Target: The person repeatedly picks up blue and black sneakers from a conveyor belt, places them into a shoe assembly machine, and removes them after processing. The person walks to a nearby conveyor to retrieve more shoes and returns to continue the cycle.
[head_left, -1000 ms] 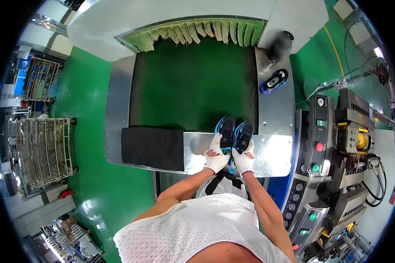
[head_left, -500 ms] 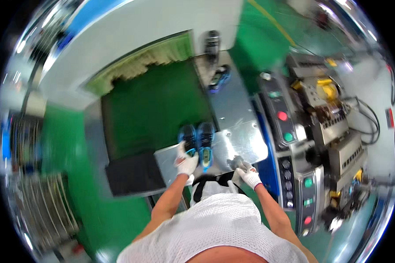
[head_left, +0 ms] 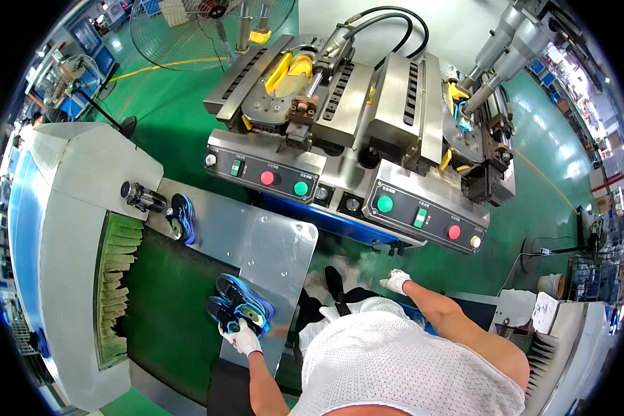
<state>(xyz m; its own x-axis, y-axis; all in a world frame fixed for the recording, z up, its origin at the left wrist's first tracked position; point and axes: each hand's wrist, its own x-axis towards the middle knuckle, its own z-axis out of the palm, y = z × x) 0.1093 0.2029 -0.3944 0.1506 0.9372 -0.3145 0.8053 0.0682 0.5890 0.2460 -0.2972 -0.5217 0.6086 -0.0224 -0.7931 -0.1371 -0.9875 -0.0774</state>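
Two black-and-blue sports shoes, a nearer shoe (head_left: 245, 302) and a second shoe (head_left: 220, 311) partly behind it, lie close together where the green conveyor belt meets the metal plate. My left hand (head_left: 241, 338), in a white glove, has its fingers closed at their heel end; its fingertips are partly hidden. My right hand (head_left: 396, 282), also gloved, hangs in the air beside my body, below the pressing machine (head_left: 350, 139). Its thumb and fingers look apart, and nothing shows in them.
Another blue-black shoe (head_left: 182, 218) lies farther along the metal plate (head_left: 274, 243), beside a dark cylindrical fitting (head_left: 143, 197). The belt (head_left: 166, 298) runs under a fringed tunnel opening (head_left: 114, 291). Control panels with buttons (head_left: 423, 216) front the machine; a large fan (head_left: 211, 31) stands beyond.
My view has swung right, bringing the machine ahead of me. My right hand has left the metal plate's edge. My left hand stays at the pair of shoes.
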